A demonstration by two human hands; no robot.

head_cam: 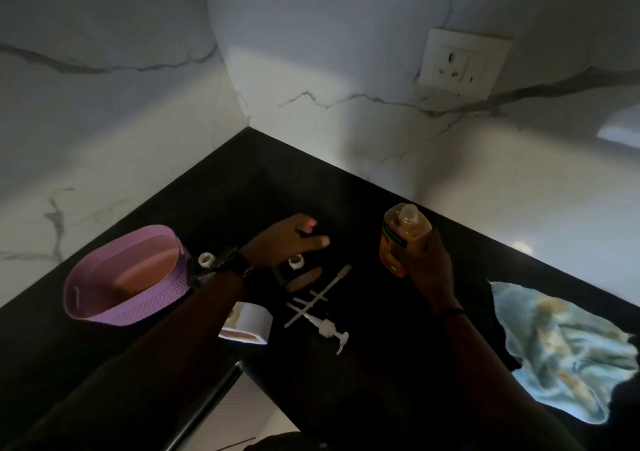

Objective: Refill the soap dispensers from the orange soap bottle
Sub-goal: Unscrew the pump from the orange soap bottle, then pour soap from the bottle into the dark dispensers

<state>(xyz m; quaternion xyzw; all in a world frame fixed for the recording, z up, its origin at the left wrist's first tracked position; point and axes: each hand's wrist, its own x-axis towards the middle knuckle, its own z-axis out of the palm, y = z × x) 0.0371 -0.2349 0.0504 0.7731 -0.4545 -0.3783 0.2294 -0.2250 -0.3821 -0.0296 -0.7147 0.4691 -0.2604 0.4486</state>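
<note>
My right hand (429, 267) grips the orange soap bottle (401, 239) low on its body and holds it upright over the black counter (346, 208), its clear top still on. My left hand (287, 239) hovers to the left of the bottle with fingers and thumb stretched forward, and I see nothing in it. Just below that hand stands a dark dispenser (301, 274) with an open white neck. Another open neck (206, 260) shows beside my left wrist. A white dispenser (251, 322) stands under my left forearm. Two white pump heads (325, 327) with long tubes lie crossed on the counter.
A pink perforated basket (121, 277) sits at the left against the marble wall. A crumpled blue cloth (561, 353) lies at the right. A wall socket (464, 62) is above the counter. The counter edge and a drawer handle (207, 405) run below my left arm.
</note>
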